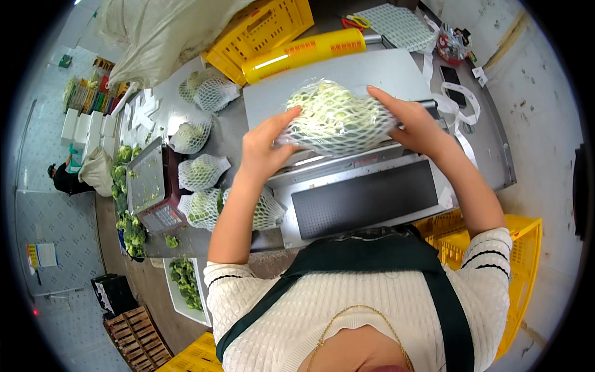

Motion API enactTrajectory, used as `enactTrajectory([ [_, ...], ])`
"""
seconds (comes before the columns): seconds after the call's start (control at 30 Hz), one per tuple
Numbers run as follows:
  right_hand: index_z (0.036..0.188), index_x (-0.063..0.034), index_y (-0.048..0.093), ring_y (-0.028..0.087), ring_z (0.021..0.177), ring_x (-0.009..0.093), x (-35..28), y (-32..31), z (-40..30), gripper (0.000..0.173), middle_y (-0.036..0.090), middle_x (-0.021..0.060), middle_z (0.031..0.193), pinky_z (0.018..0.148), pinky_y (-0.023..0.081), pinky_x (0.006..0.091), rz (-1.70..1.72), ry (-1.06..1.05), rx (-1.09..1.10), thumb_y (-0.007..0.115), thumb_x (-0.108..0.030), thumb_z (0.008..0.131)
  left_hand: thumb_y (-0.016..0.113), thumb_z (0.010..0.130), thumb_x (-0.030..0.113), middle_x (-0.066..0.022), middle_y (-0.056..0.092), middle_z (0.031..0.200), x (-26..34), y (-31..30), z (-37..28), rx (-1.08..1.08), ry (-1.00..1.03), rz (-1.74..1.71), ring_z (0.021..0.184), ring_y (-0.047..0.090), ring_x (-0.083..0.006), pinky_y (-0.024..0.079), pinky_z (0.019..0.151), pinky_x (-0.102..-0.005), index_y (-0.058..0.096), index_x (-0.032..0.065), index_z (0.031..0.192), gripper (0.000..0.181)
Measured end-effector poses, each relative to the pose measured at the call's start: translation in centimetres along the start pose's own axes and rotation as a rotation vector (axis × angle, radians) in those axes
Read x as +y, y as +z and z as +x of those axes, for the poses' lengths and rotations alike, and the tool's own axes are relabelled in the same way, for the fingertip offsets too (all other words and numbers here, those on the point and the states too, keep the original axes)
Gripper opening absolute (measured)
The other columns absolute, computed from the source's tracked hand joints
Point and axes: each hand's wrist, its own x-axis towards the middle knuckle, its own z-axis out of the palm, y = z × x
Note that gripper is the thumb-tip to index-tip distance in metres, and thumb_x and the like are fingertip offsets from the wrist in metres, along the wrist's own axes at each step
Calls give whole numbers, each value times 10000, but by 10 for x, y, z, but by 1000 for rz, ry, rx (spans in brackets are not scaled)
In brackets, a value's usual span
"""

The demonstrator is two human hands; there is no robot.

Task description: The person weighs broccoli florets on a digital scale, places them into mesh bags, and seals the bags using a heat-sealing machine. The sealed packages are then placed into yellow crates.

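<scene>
A pale green-white cauliflower (pixel 332 114) sits in a white foam net under clear plastic film. My left hand (pixel 267 144) grips its left end, thumb on top. At the other end my right hand (pixel 413 121) holds the film and net, with the forefinger extended along the far side. Both hands are above the film-wrapping machine (pixel 279 97), whose metal top carries a yellow roll of cling film (pixel 304 55) at the back. The machine's black heating plate (pixel 365 200) lies nearer my body. Several net-sleeved heads (pixel 202 172) rest on the metal table left of my left forearm.
A weighing scale (pixel 146 179) stands at the left, beside loose broccoli (pixel 132 232). Yellow crates (pixel 265 35) are behind the roll and at my right. Scissors (pixel 355 22), a phone (pixel 452 86) and white tape (pixel 465 104) lie at the back right. A person (pixel 72 179) is far left.
</scene>
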Motion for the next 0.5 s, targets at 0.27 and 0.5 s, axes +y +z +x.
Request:
enactTrajectory([
  [0.27,1131,-16,523,626,729,127,-70,-21,-67,403,618,55,823,562,483,220,787,1030,-492,553,-314,862,570,860,245,-114,629,955,50,6,-70,-532,-773,-755,820,602,-167,476,687,-254,516,8,1181,403],
  [0.5,888,-35,574,540,508,73,-11,62,-136,275,588,25,647,449,426,184,920,1169,-59,549,-309,875,529,887,149,-89,604,860,21,64,-146,-257,-960,-750,734,585,-131,472,646,-260,470,24,1243,382],
])
